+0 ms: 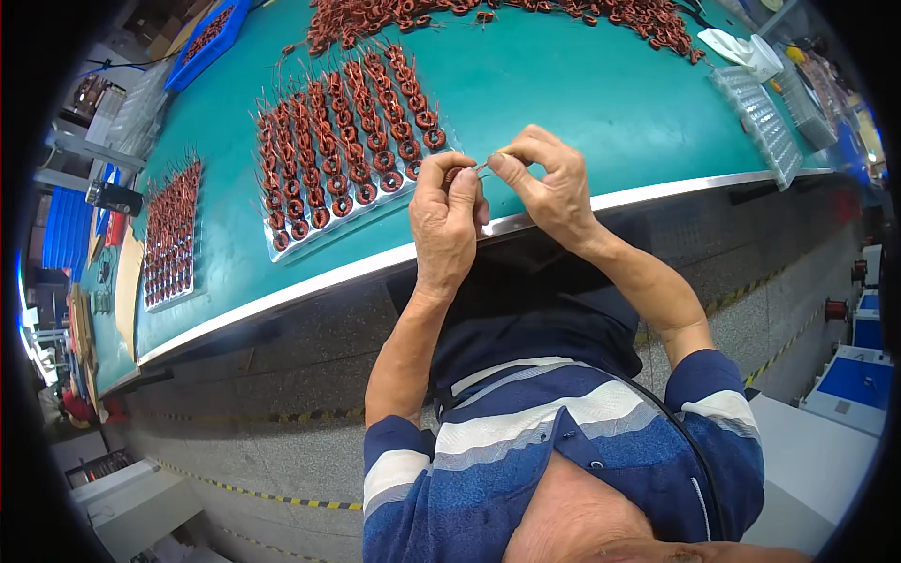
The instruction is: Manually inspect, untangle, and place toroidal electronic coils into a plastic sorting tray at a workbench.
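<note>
A copper-wound toroidal coil [454,174] is pinched between the thumb and fingers of my left hand [445,206], close to the table's front edge. My right hand [544,183] closes its thumb and forefinger on the coil's thin wire lead [483,170], just right of the coil. Left of my hands lies a clear plastic tray [330,225] filled with rows of similar reddish coils [347,131], their leads sticking up. My fingers hide most of the held coil.
A second tray of coils [171,235] lies farther left on the green table [554,84]. Loose coils [507,7] are heaped along the far side. A plastic tray [758,122] and a white cup [762,58] stand at the right, a blue bin [208,42] at the far left.
</note>
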A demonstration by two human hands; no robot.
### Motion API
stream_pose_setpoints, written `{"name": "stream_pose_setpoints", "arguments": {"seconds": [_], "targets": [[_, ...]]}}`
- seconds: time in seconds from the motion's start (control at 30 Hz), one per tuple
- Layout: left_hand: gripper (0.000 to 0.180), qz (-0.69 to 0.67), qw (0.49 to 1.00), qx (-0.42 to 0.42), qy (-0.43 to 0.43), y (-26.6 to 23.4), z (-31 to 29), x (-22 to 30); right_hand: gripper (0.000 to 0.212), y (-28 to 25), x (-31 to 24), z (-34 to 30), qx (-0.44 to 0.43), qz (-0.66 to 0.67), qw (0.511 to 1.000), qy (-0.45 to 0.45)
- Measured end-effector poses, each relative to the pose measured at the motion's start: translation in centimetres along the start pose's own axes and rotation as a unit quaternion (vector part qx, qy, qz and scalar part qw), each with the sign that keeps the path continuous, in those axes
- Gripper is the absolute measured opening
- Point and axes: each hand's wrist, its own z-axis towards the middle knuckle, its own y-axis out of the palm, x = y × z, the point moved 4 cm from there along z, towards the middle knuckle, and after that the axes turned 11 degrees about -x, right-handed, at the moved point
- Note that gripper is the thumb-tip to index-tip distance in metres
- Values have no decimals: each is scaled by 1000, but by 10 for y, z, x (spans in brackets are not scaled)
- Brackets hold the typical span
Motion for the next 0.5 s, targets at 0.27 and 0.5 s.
{"name": "stream_pose_setpoints", "arguments": {"seconds": [0.27, 0.5], "targets": [[23, -35, 999, -42, 4, -1, -2, 2, 39, 13, 27, -21, -106, 320, 921, 194], [22, 86, 994, -58, 14, 2, -4, 6, 26, 11, 13, -23, -46, 143, 987, 53]]}}
